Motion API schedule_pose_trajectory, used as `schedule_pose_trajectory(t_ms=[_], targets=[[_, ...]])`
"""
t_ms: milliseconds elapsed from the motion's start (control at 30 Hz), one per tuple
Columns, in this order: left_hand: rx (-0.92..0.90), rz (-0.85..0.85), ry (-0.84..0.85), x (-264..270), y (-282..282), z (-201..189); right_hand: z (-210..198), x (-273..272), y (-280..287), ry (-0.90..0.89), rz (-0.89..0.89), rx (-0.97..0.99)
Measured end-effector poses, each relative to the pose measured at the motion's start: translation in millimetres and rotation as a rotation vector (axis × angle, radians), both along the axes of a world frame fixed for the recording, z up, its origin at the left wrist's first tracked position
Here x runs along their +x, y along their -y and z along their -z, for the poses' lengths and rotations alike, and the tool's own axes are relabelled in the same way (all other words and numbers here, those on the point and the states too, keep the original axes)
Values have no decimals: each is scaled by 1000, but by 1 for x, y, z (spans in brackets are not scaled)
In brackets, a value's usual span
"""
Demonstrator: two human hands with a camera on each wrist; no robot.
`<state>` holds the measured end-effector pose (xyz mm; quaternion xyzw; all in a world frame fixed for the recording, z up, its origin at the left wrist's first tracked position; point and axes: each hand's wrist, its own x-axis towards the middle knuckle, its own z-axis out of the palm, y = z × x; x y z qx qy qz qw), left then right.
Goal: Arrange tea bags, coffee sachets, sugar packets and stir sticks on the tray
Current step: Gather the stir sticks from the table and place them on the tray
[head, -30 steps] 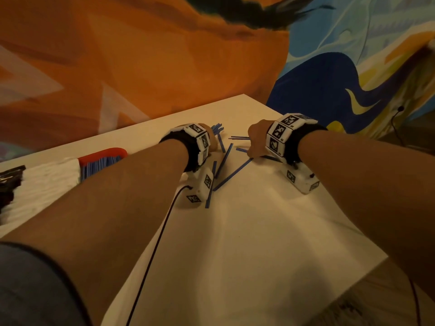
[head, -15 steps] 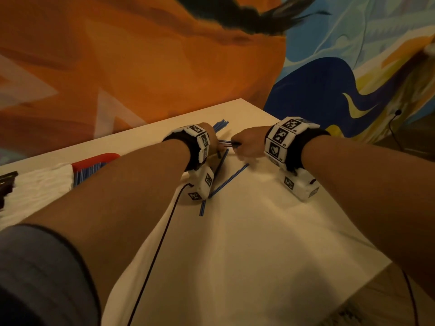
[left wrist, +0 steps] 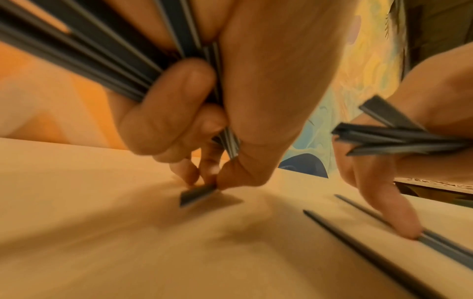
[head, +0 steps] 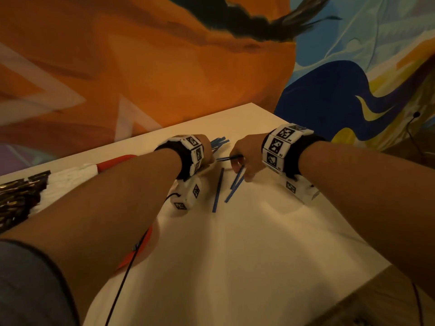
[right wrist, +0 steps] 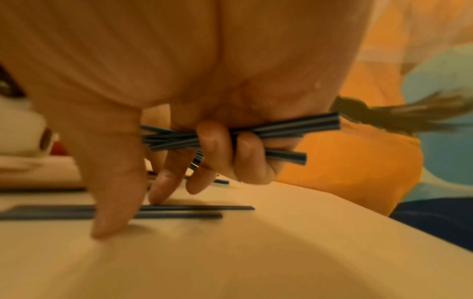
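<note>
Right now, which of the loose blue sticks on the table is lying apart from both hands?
The long stick lying alone between the wrists; the other two loose sticks sit side by side under the right hand.

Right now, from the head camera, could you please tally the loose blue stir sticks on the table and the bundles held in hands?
Loose blue stir sticks: 3
Held bundles: 2, one in the left hand grip, one in the right hand grip
Total: 5
</note>
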<state>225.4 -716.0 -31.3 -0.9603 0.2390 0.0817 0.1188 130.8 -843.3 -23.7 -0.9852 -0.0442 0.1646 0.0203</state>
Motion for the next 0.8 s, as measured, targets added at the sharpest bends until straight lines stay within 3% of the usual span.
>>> schedule_pose_trajectory(t_ms=[100, 400, 800], targets=[[26, 17, -7, -6, -11, 2, 3, -8, -2, 34, 3, -51], [-247, -75, -174, -53, -29, -15, 11, -33, -17, 54, 50, -180], [-27, 51, -160, -89, -25, -9, 7, -56, -12, 17, 99, -221]])
